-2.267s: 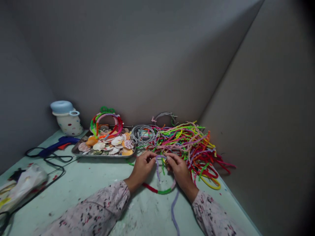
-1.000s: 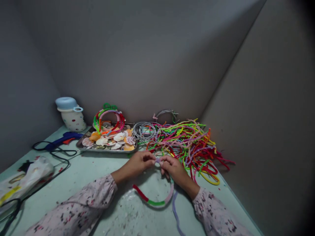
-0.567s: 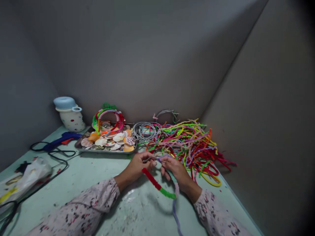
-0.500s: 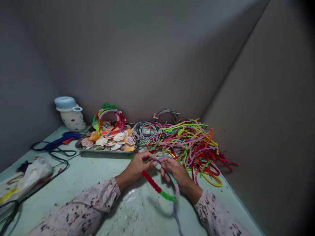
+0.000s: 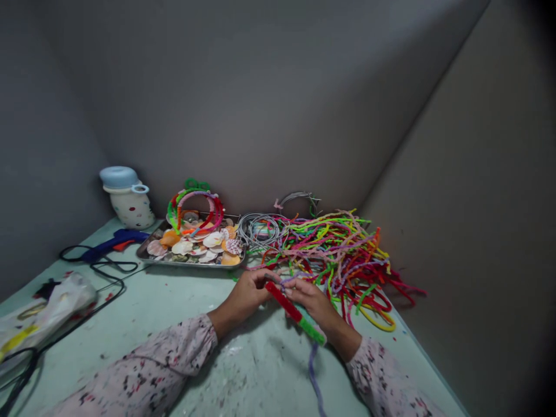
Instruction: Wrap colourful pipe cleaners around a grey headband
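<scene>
Between my hands is a thin hoop, a headband (image 5: 284,302), wrapped in red, green and teal pipe cleaner, with a bare grey stretch near my left fingers. My left hand (image 5: 249,292) is closed on that grey stretch. My right hand (image 5: 316,304) pinches the band where a purple pipe cleaner (image 5: 314,373) is wound on; its long tail hangs below the right wrist toward the table's near side. The band's red end points up and left, in front of the fingers, and partly hides them.
Behind my hands lie a metal tray (image 5: 191,264) of seashells with wrapped hoops on top, coiled grey wire hoops (image 5: 260,231) and a heap of coloured pipe cleaners (image 5: 343,249). To the left are a blue glue gun (image 5: 104,246), its black cord, a lidded cup (image 5: 130,202) and a plastic bag (image 5: 72,295).
The headband has turned, so its red end has swung up and right, closer to my fingers. Both hands stay together on it, and the camera view has shifted slightly.
</scene>
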The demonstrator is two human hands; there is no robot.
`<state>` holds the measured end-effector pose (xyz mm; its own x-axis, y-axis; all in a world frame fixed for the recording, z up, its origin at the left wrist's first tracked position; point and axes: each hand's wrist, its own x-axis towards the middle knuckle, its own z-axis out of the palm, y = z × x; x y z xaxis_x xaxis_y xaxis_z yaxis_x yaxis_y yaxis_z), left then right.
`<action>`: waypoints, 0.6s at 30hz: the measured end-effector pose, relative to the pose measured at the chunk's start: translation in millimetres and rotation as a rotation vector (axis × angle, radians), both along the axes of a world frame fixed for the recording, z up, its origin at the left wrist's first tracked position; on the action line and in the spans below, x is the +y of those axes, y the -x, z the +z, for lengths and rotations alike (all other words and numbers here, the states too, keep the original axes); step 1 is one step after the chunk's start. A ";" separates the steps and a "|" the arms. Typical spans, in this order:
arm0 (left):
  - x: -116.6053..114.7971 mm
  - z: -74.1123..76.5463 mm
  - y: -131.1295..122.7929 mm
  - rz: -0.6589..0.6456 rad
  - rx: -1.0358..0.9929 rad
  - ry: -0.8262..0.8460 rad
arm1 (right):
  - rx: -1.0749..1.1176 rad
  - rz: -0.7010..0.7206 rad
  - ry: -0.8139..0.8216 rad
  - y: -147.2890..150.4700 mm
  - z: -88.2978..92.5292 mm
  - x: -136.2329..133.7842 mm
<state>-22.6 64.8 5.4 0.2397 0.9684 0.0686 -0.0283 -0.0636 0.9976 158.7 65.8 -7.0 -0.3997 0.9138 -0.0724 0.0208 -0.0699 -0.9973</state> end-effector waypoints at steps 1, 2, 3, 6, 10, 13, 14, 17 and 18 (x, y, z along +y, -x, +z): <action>0.1 -0.8 0.3 -0.003 0.004 -0.004 | 0.013 0.026 0.053 0.3 1.8 -0.6; 0.2 -1.3 0.6 -0.008 0.008 -0.009 | 0.021 0.044 0.103 0.6 3.8 -1.2; 0.0 -1.5 0.9 -0.016 0.009 -0.013 | 0.030 0.058 0.137 1.1 5.9 -1.9; -0.9 -1.1 1.6 -0.049 0.004 -0.016 | 0.062 0.070 0.163 2.5 11.7 -3.4; -2.6 1.3 2.0 -0.073 -0.014 -0.017 | 0.083 0.047 0.156 3.7 16.4 -4.3; -4.0 4.9 1.4 -0.083 -0.034 -0.016 | 0.096 0.049 0.157 2.8 16.7 -4.3; -4.5 6.2 1.1 -0.081 -0.038 -0.014 | 0.093 0.054 0.159 2.2 16.1 -4.2; -6.1 8.3 -0.1 -0.060 -0.054 0.025 | 0.089 0.081 0.163 0.5 13.1 -3.9; -6.4 7.8 -0.5 -0.056 -0.073 0.052 | 0.100 0.095 0.163 0.1 11.7 -3.8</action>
<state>-22.1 58.4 13.2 0.2902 0.9562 0.0379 -0.1026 -0.0083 0.9947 158.6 62.0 4.7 -0.4965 0.8509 -0.1716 -0.0638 -0.2329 -0.9704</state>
